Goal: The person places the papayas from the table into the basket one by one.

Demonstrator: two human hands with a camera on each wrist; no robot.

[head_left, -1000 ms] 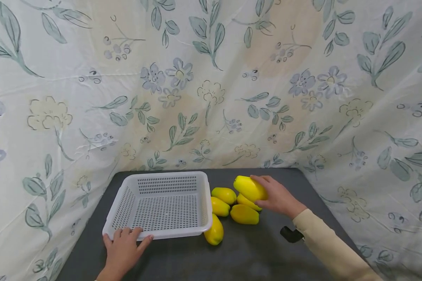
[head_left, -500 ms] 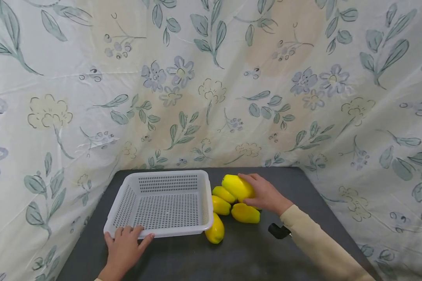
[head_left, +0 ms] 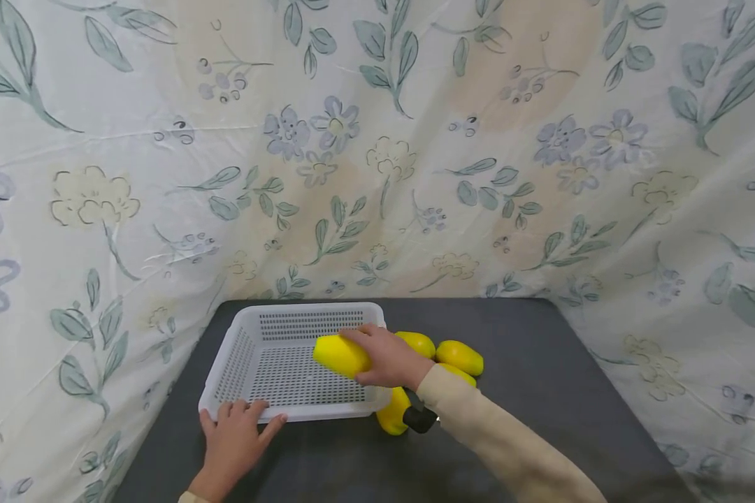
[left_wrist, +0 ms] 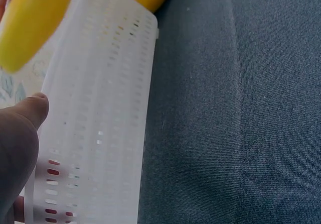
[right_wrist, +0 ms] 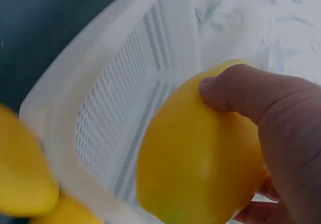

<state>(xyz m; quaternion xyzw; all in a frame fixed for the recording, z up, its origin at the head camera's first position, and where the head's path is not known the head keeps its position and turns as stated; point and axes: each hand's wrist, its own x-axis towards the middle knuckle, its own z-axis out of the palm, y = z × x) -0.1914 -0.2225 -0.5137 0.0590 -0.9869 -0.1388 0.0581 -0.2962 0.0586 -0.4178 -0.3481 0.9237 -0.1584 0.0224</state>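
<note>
My right hand (head_left: 393, 358) grips a smooth yellow papaya-like fruit (head_left: 342, 355), thumb on one side and fingers round the other. It holds the fruit over the right half of a white plastic basket (head_left: 308, 413) with slotted walls. In the right wrist view the held fruit (right_wrist: 195, 153) overlaps the basket's inside. My left hand (head_left: 234, 441) holds the basket's near left rim. Its thumb (left_wrist: 35, 109) lies outside the wall, while fingertips show through the slots from inside. No fruit shows on the visible part of the basket floor.
Several like yellow fruits (head_left: 459, 358) lie on the dark table (head_left: 516, 419) at the basket's right, partly hidden by my right arm. One fruit (head_left: 391, 413) lies close by the near right corner. A floral curtain (head_left: 377, 154) hangs behind and at both sides.
My right hand has carried the yellow fruit left, from above the pile to over the basket. My left hand stays on the rim; the view has shifted slightly.
</note>
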